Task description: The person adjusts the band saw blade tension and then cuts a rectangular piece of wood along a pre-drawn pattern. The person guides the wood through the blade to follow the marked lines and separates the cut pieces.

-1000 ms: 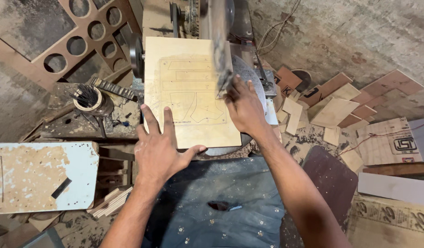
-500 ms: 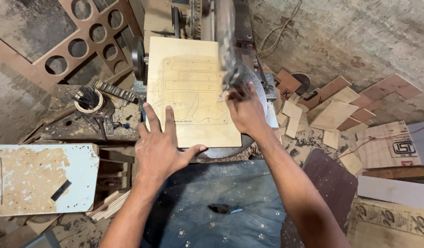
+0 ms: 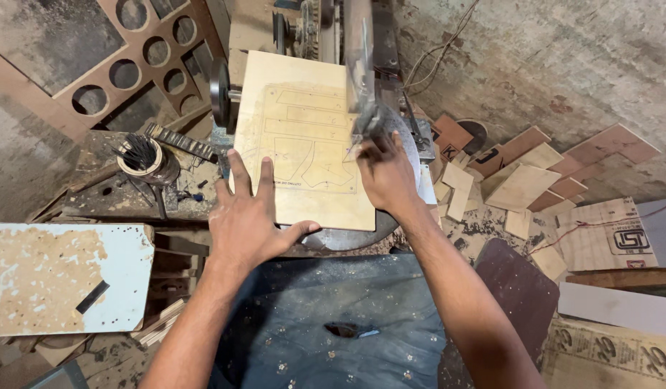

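Left hand (image 3: 246,223): I have it spread flat, fingers wide, pressing the near left edge of the plywood sheet (image 3: 304,137). Right hand (image 3: 385,173): fingers half curled, resting on the sheet's right edge beside the saw blade (image 3: 360,65). Sheet: lies flat on the saw table (image 3: 347,236), pencilled outlines across its face. Progress, as I judge it: the blade meets the right edge and nearly every outline looks uncut. Around: tin of nails (image 3: 140,157), offcuts (image 3: 524,184), perforated board (image 3: 131,65).
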